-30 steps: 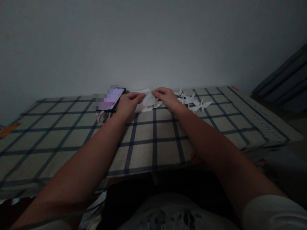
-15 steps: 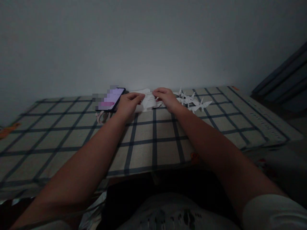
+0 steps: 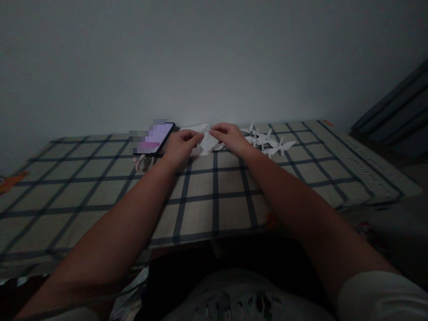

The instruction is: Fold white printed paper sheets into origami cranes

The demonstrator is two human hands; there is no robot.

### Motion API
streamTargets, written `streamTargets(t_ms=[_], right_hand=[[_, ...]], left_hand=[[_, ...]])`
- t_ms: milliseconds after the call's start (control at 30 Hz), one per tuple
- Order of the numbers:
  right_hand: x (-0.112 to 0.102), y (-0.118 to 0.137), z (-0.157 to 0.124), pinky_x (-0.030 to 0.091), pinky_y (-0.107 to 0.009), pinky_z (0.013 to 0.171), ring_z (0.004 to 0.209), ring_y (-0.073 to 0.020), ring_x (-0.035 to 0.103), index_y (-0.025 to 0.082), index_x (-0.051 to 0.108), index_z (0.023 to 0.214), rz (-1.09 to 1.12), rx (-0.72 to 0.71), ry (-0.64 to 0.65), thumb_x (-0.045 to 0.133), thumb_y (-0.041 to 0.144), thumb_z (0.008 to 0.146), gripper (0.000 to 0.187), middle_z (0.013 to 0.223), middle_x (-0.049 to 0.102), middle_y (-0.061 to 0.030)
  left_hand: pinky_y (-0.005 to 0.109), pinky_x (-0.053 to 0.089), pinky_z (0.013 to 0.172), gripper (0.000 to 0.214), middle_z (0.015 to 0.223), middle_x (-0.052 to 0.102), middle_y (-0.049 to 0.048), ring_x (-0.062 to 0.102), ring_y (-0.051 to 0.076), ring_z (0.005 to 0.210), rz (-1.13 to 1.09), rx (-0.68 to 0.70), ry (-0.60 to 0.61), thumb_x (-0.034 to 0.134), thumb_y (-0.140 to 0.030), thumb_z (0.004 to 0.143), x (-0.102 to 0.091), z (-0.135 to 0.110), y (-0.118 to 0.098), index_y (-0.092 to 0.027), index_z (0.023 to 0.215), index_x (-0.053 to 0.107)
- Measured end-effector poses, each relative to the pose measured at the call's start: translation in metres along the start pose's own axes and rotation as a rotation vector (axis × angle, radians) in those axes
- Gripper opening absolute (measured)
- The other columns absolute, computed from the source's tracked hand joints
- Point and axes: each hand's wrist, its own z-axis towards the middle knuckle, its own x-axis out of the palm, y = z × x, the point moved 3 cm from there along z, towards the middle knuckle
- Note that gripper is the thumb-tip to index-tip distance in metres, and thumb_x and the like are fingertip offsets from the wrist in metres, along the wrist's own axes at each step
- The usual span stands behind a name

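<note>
Both my arms reach forward over a checked cloth [image 3: 214, 196] toward the wall. My left hand [image 3: 180, 145] and my right hand [image 3: 229, 137] meet over a small piece of white paper [image 3: 207, 141], each pinching an edge of it with closed fingers. The paper sits just above a low pile of white sheets by the wall. Right of my right hand lie several folded white paper cranes [image 3: 269, 141].
A phone [image 3: 154, 138] with a lit screen lies left of my left hand, a thin white cord [image 3: 142, 162] beneath it. The plain wall rises directly behind. A dark slanted panel [image 3: 394, 116] stands at the far right. The room is dim.
My fingertips have drawn closer together over the paper, which has shifted and looks more folded. Arms and the other things have stayed put.
</note>
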Motion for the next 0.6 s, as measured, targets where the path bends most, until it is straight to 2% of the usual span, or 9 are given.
streamTargets(t_ms=[167, 333, 500, 600], right_hand=[[-0.0012, -0.0031, 0.0018, 0.045, -0.026, 0.07, 0.072, -0.0118, 0.056, 0.015, 0.065, 0.079, -0.082, -0.049, 0.028, 0.068, 0.034, 0.081, 0.019, 0.078, 0.064, -0.0013], [-0.0009, -0.0048, 0.0015, 0.045, -0.025, 0.067, 0.07, -0.0112, 0.056, 0.015, 0.067, 0.081, -0.053, -0.05, 0.051, 0.07, 0.035, 0.08, 0.02, 0.077, 0.065, -0.0013], [0.002, -0.0078, 0.0023, 0.047, -0.023, 0.064, 0.067, -0.0099, 0.056, 0.016, 0.067, 0.086, 0.006, 0.04, 0.05, 0.065, 0.031, 0.084, 0.015, 0.08, 0.067, -0.001], [0.0017, -0.0073, 0.0031, 0.046, -0.024, 0.064, 0.064, -0.0095, 0.055, 0.015, 0.066, 0.08, -0.014, 0.031, 0.074, 0.067, 0.028, 0.083, 0.013, 0.075, 0.065, -0.0006]], left_hand=[[0.025, 0.041, 0.06, 0.02, 0.064, 0.062, 0.0003, 0.052, 0.013, 0.061, -0.023, -0.014, 0.008, 0.07, -0.037, 0.07, 0.0012, 0.0012, 0.0047, -0.017, 0.069, 0.067], [0.026, 0.042, 0.063, 0.032, 0.076, 0.068, 0.0031, 0.055, 0.014, 0.066, -0.076, -0.038, 0.086, 0.072, -0.043, 0.07, 0.005, -0.0008, 0.0048, -0.016, 0.087, 0.073], [0.026, 0.044, 0.064, 0.03, 0.074, 0.068, 0.0033, 0.055, 0.014, 0.066, -0.022, 0.005, -0.014, 0.071, -0.044, 0.073, -0.0006, 0.0008, 0.0016, -0.016, 0.083, 0.072], [0.026, 0.044, 0.063, 0.027, 0.072, 0.066, 0.0021, 0.055, 0.014, 0.065, -0.046, -0.031, -0.005, 0.07, -0.041, 0.072, 0.0005, 0.0015, 0.0033, -0.016, 0.08, 0.07]])
